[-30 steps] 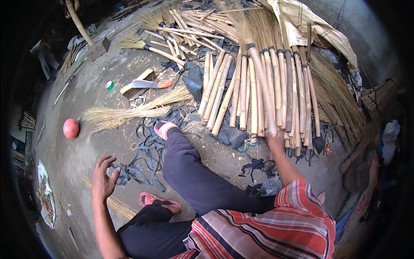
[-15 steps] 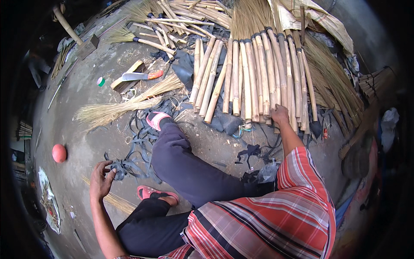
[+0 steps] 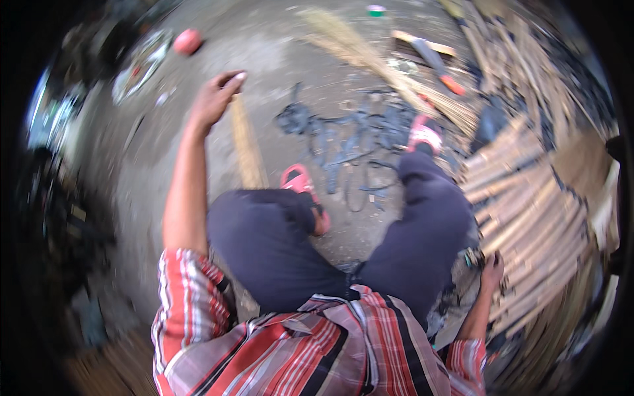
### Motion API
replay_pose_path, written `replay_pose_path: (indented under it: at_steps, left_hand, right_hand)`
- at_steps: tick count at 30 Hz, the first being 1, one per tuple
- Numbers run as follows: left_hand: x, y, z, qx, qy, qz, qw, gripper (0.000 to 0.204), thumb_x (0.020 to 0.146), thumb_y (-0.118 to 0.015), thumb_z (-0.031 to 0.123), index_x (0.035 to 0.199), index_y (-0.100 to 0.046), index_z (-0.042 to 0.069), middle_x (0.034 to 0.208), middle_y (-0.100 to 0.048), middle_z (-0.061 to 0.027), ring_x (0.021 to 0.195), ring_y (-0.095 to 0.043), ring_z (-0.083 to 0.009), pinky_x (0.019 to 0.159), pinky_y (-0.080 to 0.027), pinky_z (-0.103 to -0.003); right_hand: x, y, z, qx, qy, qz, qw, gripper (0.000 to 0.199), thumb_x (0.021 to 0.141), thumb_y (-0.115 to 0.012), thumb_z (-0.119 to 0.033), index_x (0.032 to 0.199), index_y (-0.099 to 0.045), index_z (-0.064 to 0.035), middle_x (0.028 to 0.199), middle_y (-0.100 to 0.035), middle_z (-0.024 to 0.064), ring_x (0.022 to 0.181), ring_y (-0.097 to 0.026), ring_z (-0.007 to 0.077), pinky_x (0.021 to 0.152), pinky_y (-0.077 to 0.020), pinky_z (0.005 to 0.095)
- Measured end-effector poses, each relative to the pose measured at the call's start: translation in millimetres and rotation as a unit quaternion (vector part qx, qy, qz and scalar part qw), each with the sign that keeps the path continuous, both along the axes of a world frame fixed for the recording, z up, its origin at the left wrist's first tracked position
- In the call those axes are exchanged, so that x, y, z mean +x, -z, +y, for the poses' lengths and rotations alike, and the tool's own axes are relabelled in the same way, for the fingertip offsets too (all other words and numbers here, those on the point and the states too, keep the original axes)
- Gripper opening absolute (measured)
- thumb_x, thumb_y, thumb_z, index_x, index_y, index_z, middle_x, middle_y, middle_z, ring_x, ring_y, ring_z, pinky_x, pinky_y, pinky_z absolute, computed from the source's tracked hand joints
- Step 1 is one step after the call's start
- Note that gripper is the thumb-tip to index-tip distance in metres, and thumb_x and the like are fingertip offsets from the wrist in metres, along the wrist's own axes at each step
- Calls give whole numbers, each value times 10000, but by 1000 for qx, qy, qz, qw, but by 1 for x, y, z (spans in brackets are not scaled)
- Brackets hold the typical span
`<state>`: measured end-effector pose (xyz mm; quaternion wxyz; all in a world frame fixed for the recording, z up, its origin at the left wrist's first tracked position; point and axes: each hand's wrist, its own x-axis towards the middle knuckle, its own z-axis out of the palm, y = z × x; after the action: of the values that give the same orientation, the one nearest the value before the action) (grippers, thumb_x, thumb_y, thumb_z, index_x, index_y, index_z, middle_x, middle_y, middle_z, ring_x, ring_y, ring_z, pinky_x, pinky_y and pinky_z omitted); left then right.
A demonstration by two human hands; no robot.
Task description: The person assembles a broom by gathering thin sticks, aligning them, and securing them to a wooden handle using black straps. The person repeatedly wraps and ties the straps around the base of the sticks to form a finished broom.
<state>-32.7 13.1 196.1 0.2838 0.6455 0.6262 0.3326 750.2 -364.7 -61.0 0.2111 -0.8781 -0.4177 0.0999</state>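
Observation:
My left hand (image 3: 219,99) is held up over the floor, its fingers loosely stretched and nothing visible in them. Beneath it lies a thin bundle of straw (image 3: 247,148), seemingly apart from the hand. Down on the right, my right hand (image 3: 492,270) rests against the lower ends of a row of bamboo broom handles (image 3: 528,224). Blur smears its fingers, so whether it grips a handle does not show. Dark rubber strips (image 3: 337,142) lie tangled between my feet.
A knife with an orange handle (image 3: 436,63) lies by a wooden block, near a larger straw bundle (image 3: 370,63). Far left are a pink ball (image 3: 187,41) and a white sack piece (image 3: 142,66). More bamboo handles (image 3: 522,66) are heaped at the upper right.
The view has swung left, so the broom handles now appear at the right side. My right hand stays by the handle ends; my left hand is still raised over the straw.

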Motion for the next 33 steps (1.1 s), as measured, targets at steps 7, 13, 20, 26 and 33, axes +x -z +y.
replay_pose_path:
  at_steps: [7, 13, 20, 26, 33]
  left_hand:
    - [-104, 207, -102, -172, -370, -31, 912, 601, 925, -794, 439, 1306, -703, -17, 1186, -758, -184, 1091, -708, -257, 984, -525, -376]
    - [-137, 343, -175, -263, -460, 34, 847, 773, 905, -767, 473, 1428, -586, -68, 1407, -634, -299, 1319, -627, -399, 1128, -473, -425]
    - [-98, 356, -169, -361, -438, 104, 817, 840, 880, -755, 508, 1461, -527, -54, 1452, -585, -313, 1371, -568, -435, 1151, -460, -477]
    - [-93, 354, -163, -375, -403, 128, 825, 662, 875, -732, 416, 1242, -667, -131, 1240, -705, -328, 1156, -708, -419, 1014, -552, -450]
    - [-114, 362, -163, -414, -311, 83, 852, 599, 860, -729, 364, 1235, -697, -102, 1201, -726, -312, 1116, -730, -389, 952, -564, -435]
  right_hand:
    - [-36, -60, 115, 91, -92, 265, 955, 406, 1100, -531, -239, 1417, -610, 2, 1341, -685, 165, 1184, -665, 292, 1023, -509, 374]
    - [-98, -219, 241, 112, -154, 236, 953, 447, 1146, -475, -309, 1505, -557, -57, 1387, -662, 143, 1132, -680, 218, 985, -527, 363]
    - [-211, -248, 301, 22, -385, 89, 918, 409, 1132, -498, -168, 1509, -537, -14, 1347, -657, 145, 1087, -655, 195, 975, -532, 345]
    - [-223, -241, 298, -31, -353, 135, 925, 407, 1125, -530, -177, 1498, -549, -14, 1334, -656, 132, 1069, -638, 179, 930, -542, 328]
    - [-226, -237, 296, -48, -354, 158, 921, 377, 1126, -520, -165, 1461, -572, 1, 1287, -671, 155, 1118, -658, 189, 879, -580, 336]
